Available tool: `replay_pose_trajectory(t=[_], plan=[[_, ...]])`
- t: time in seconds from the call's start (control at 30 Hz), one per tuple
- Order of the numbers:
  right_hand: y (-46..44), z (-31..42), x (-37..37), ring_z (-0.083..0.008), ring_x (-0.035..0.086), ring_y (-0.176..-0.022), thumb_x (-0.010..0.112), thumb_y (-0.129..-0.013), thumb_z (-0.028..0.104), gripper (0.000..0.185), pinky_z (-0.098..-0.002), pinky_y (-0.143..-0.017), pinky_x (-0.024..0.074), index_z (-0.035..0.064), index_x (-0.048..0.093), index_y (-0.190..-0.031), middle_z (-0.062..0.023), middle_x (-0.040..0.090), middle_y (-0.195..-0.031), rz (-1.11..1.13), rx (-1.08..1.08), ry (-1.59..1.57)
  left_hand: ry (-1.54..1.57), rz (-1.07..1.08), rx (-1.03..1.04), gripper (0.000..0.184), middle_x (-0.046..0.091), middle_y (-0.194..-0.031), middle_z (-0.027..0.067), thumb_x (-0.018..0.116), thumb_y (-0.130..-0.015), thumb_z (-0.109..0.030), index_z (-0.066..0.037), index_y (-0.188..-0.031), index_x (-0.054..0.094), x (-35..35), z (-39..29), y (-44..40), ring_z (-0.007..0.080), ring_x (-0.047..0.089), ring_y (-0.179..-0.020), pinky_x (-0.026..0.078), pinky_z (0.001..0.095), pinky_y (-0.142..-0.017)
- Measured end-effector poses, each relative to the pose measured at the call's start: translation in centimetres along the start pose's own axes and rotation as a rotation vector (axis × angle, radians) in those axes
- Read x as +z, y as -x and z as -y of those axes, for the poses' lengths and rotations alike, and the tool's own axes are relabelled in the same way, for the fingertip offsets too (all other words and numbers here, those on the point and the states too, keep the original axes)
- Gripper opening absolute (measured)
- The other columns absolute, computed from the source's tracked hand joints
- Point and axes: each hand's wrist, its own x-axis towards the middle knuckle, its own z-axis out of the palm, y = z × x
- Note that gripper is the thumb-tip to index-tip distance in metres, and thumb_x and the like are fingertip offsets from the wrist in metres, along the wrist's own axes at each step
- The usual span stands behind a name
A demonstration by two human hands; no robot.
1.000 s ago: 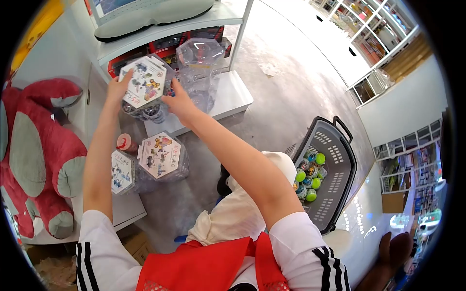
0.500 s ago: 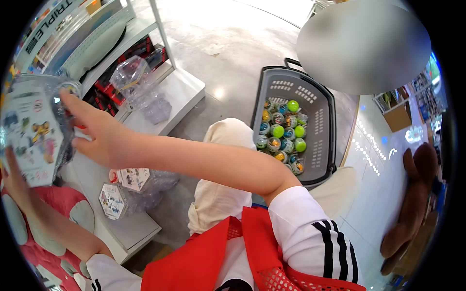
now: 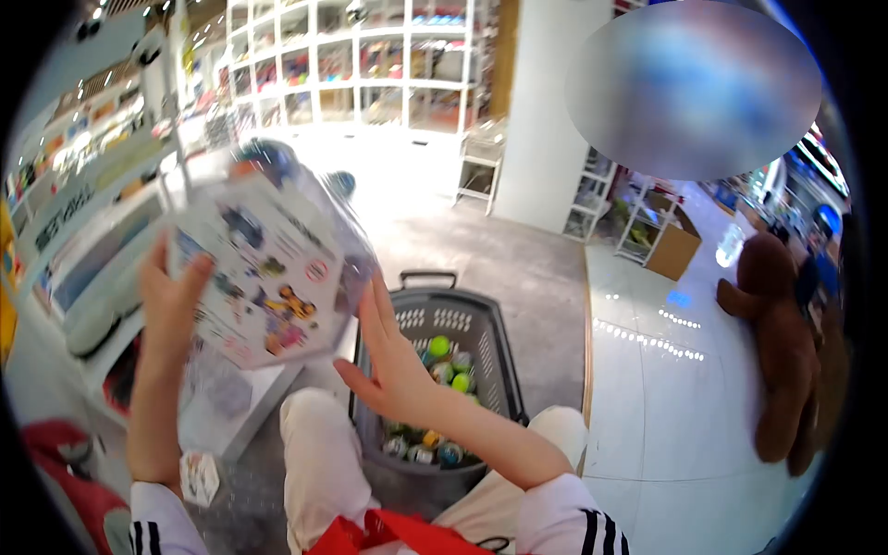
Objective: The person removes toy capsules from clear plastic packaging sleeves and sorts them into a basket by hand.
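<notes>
Clamps the hexagonal clear-plastic container [image 3: 264, 277] by its left edge in the left hand [image 3: 172, 298] and lays the uncurled right hand [image 3: 393, 365] along the opposite side, apparently to balance its bulk higher than and left of the grey shopping basket [image 3: 492, 381]

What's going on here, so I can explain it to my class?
A seated person is holding up a clear hexagonal container with a printed panel facing them. The left hand grips one edge, while the right hand is spread at the opposite side. Below, a dark grey basket holding small balls, some bright green, stands on the floor by the person's legs.
</notes>
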Motion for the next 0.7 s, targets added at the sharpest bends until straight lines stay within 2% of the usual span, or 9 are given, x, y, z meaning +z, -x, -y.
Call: replay_pose_trajectory(t=[0.1,0.2,0.23,0.33,0.37,0.5,0.53,0.63,0.7], plan=[[2.2,-1.8,-4.8,-0.0440,0.044,-0.114,0.059,-0.072,0.002,0.076,-0.0414,-0.091,0.0403,-0.0012,0.023,-0.138,-0.0250,0.015,-0.146,-0.111,0.064,0.370,0.423,0.225,-0.016,0.063,0.061,-0.096,0.0074,0.070,-0.076,-0.042,0.005,-0.113,0.052,8.7,3.5,-0.5,0.0130,0.058,-0.084,0.047,0.0261,-0.074],[4.2,-3.4,-7.7,-0.0350,0.056,-0.079,0.060,-0.067,0.002,0.070,-0.0390,-0.071,0.0449,-0.0009,0.035,-0.132,-0.0239,0.029,-0.141,-0.164,0.139,0.758,0.692,0.325,-0.158,0.065,0.060,-0.097,0.0084,0.070,-0.076,-0.046,0.004,-0.112,0.049,16.5,8.0,0.6,0.0149,0.060,-0.084,0.051,0.0275,-0.072],[4.6,-4.6,-8.0,-0.0246,0.046,-0.057,0.057,-0.065,0.004,0.058,-0.0352,-0.057,0.0401,0.0020,0.049,-0.123,-0.0187,0.042,-0.135,-0.301,0.043,0.845,0.780,0.368,-0.249,0.065,0.060,-0.098,0.0089,0.070,-0.075,-0.045,0.003,-0.112,0.048,18.2,8.9,1.7,0.0155,0.061,-0.084,0.051,0.0280,-0.072],[7.4,-6.0,-8.5,-0.0207,0.042,-0.056,0.055,-0.066,0.009,0.047,-0.0326,-0.055,0.0373,0.0058,0.058,-0.113,-0.0133,0.051,-0.128,-0.333,0.018,1.023,0.995,0.467,-0.503,0.065,0.060,-0.100,0.0100,0.071,-0.074,-0.045,0.002,-0.112,0.047,22.3,10.9,5.4,0.0173,0.063,-0.086,0.054,0.0293,-0.071],[8.8,-6.3,-8.6,-0.0240,0.052,-0.069,0.053,-0.058,0.006,0.053,-0.0338,-0.059,0.0385,0.0001,0.059,-0.110,-0.0190,0.053,-0.123,-0.303,-0.030,1.045,1.042,0.517,-0.549,0.065,0.060,-0.101,0.0101,0.071,-0.075,-0.045,0.002,-0.113,0.046,23.0,11.6,6.3,0.0176,0.063,-0.085,0.055,0.0297,-0.071],[12.8,-7.6,-6.8,-0.0150,0.041,-0.060,0.056,-0.064,0.009,0.036,-0.0285,-0.059,0.0308,0.0111,0.065,-0.100,-0.0052,0.059,-0.117,-0.308,-0.129,1.121,1.075,0.683,-0.675,0.072,0.061,-0.107,0.0117,0.060,-0.078,-0.056,0.000,-0.121,0.044,25.0,15.3,7.8,0.0188,0.063,-0.091,0.055,0.0307,-0.073],[13.0,-7.7,-6.4,-0.0137,0.040,-0.061,0.057,-0.065,0.010,0.035,-0.0281,-0.060,0.0303,0.0133,0.065,-0.099,-0.0024,0.059,-0.117,-0.281,-0.137,1.124,1.124,0.631,-0.780,0.077,0.059,-0.112,0.0126,0.052,-0.079,-0.061,-0.002,-0.127,0.041,25.5,15.6,8.1,0.0205,0.062,-0.095,0.055,0.0321,-0.075],[13.4,-9.1,-5.2,-0.0111,0.039,-0.061,0.059,-0.068,0.011,0.031,-0.0273,-0.061,0.0298,0.0187,0.066,-0.097,0.0035,0.060,-0.116,-0.209,-0.148,1.127,1.265,0.798,-0.551,0.077,0.056,-0.120,0.0121,0.039,-0.082,-0.065,-0.005,-0.131,0.038,27.1,19.5,7.1,0.0221,0.060,-0.102,0.053,0.0350,-0.081],[13.4,-9.4,-4.4,-0.0102,0.039,-0.062,0.060,-0.069,0.011,0.030,-0.0270,-0.061,0.0298,0.0216,0.067,-0.096,0.0040,0.059,-0.117,-0.123,-0.155,1.101,1.293,0.828,-0.588,0.076,0.054,-0.122,0.0112,0.033,-0.084,-0.065,-0.007,-0.132,0.038,27.5,22.1,6.6,0.0224,0.058,-0.106,0.052,0.0367,-0.085]])
